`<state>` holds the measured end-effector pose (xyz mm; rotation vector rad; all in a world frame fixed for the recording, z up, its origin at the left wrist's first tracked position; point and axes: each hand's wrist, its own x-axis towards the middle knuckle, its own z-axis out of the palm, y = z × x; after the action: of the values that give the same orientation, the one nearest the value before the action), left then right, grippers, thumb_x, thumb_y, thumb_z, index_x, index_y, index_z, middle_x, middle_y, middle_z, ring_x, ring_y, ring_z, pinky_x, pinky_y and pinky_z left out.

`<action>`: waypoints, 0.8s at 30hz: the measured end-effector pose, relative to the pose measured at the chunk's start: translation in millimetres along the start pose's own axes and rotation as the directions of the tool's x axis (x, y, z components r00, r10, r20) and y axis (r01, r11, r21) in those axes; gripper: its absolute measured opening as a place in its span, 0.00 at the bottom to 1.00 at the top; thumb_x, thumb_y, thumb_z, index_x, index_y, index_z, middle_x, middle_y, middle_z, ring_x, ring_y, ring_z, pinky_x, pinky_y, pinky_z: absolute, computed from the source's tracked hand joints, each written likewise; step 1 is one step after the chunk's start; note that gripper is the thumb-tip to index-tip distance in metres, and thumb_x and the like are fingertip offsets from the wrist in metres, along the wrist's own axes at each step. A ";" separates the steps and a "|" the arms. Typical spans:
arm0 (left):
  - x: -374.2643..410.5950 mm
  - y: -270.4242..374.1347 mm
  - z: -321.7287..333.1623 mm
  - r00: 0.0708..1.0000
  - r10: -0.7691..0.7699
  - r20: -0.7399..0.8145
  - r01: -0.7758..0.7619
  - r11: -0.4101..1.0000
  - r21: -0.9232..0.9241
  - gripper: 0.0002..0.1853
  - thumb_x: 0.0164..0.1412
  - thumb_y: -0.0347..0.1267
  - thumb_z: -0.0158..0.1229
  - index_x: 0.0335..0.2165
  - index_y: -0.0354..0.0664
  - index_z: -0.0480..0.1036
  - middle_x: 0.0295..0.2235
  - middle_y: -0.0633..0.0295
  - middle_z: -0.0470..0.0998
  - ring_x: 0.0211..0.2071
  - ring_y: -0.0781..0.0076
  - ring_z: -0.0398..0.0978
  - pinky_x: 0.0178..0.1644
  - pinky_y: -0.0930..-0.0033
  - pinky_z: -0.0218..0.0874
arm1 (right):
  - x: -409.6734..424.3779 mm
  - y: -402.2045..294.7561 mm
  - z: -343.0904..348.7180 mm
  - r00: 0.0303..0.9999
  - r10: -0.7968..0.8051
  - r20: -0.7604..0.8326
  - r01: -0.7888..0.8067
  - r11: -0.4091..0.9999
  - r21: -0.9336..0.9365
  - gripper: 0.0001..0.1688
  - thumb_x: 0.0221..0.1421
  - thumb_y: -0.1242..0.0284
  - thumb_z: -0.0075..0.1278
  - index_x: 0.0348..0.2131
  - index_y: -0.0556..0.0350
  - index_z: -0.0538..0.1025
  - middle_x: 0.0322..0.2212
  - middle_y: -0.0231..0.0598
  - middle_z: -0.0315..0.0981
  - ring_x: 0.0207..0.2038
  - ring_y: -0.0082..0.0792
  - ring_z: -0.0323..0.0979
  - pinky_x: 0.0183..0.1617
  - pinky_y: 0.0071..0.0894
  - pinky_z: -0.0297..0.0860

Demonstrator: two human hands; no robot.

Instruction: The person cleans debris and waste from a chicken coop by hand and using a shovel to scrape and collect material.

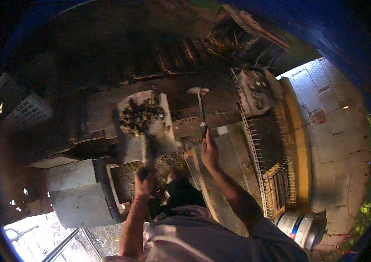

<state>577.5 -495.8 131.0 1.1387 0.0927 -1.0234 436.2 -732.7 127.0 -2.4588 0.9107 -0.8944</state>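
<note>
My left hand [144, 183] is closed around the dark handle [150, 152] of a pale scoop-like pan [169, 121], held out before me. A heap of dark lumps [141, 114] fills its far part; what they are is too blurred to tell. My right hand [210, 152] grips the black handle of a long, thin hand tool [202, 109]. Its slim shaft points away from me and ends in a wide, pale head, apart from the pan and to its right. Whether that head is a hoe or a small rake cannot be told.
Wooden boards [233, 147] lie under my right arm. Beyond them stands a wire-mesh frame [254, 144] beside a yellow beam [298, 147], with a metal keg [298, 226] near paving [332, 140]. At left are a grey box [77, 193] and a plastic crate [28, 109]. Straw [169, 163] litters the floor.
</note>
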 end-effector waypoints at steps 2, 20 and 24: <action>9.0 -13.8 -28.1 0.995 0.103 -0.003 -0.103 0.995 0.009 0.09 0.52 0.29 0.57 0.30 0.35 0.68 0.19 0.64 0.70 0.18 0.78 0.66 0.19 0.73 0.60 | 26.0 21.1 -7.1 0.998 -0.052 -0.029 0.048 0.991 -0.124 0.33 0.58 0.74 0.40 0.61 0.49 0.49 0.21 0.43 0.67 0.20 0.35 0.64 0.24 0.31 0.62; -108.8 -71.8 -111.5 0.985 -0.118 -0.125 0.160 0.894 0.419 0.12 0.45 0.27 0.58 0.31 0.37 0.67 0.16 0.67 0.69 0.17 0.81 0.67 0.19 0.76 0.56 | 165.9 122.5 -3.5 0.790 0.536 0.298 -0.435 0.832 -0.345 0.27 0.60 0.68 0.35 0.59 0.43 0.55 0.21 0.38 0.69 0.13 0.30 0.62 0.17 0.30 0.64; -115.5 -85.3 -142.1 0.971 -0.190 -0.148 0.238 0.841 0.485 0.12 0.45 0.27 0.58 0.32 0.39 0.66 0.18 0.66 0.69 0.18 0.80 0.66 0.19 0.74 0.57 | 123.0 69.2 -18.1 0.771 0.518 0.369 -0.460 0.855 -0.240 0.24 0.58 0.70 0.37 0.54 0.45 0.61 0.22 0.35 0.67 0.14 0.29 0.63 0.15 0.29 0.63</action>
<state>510.6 -316.3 67.0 1.6832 0.0282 -1.2336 465.6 -868.6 157.2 -2.2015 1.3832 -0.1075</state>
